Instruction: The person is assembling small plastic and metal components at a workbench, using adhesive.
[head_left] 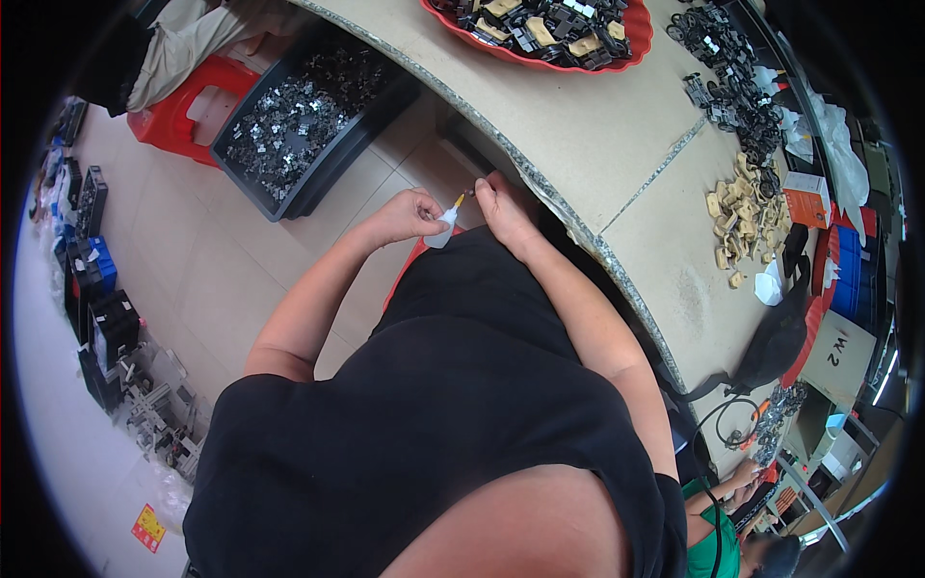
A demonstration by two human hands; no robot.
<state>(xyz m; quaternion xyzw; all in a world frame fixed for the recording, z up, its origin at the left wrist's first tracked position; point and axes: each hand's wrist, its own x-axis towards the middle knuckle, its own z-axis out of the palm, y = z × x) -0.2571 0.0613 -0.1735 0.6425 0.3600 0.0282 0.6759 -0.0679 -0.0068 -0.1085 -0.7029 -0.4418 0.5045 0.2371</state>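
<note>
L hand [405, 215] in view, fingers pinched round a small whitish plastic squeeze btl [438, 237], slim yellow nozzle [459, 201] angled up-right, its tip just beside the fingers of the R hand [503, 212]. R thumb sits close in, gap looks narrow; tiny smth shows at its end, too small to ID, so can't tell if it's held. Doing this well, IMO: light L grip, btl steady, v. gentle pressure, R wrist braced vs. the black-clothed lap [472, 279] so tip & fingers meet w/o wobble. Up-left of the fingers, a dark grey plastic bin [342, 159] of small metallic & black parts; up-right, on the pale speckle-edged table [578, 125], a red scalloped bowl [640, 48] of black & tan pcs; far right, a loose tan heap [744, 210].
</note>
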